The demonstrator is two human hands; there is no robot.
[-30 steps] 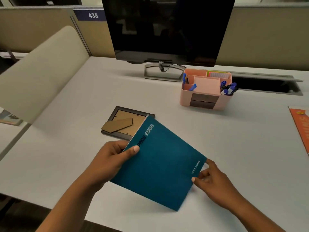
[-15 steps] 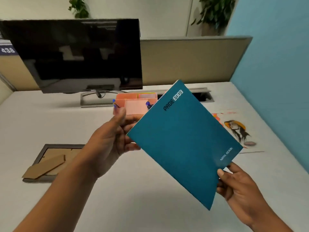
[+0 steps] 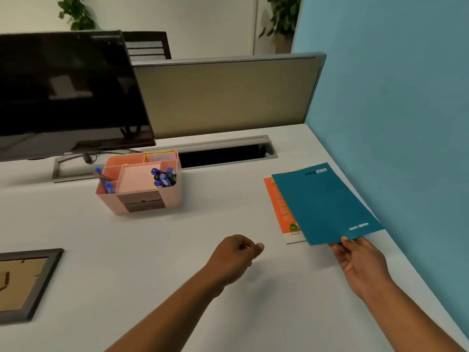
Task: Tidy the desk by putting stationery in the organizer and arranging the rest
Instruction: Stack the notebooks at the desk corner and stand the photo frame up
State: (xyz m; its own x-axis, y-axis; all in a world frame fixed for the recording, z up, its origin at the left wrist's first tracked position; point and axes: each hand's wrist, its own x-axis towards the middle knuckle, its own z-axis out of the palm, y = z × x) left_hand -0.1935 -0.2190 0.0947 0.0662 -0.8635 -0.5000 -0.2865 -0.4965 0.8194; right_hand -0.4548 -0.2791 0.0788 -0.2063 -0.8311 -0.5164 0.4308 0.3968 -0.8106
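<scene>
While the right hand (image 3: pixel 360 260) pinches the teal notebook (image 3: pixel 327 204), it should align it over the orange book (image 3: pixel 279 207) just beyond. The left hand (image 3: pixel 236 252) is loosely curled, empty.

Office cubicle: desk (image 3: pixel 177 250), monitor (image 3: pixel 63 97), partition panel (image 3: pixel 228 97), pen organizer (image 3: pixel 142 189).
</scene>
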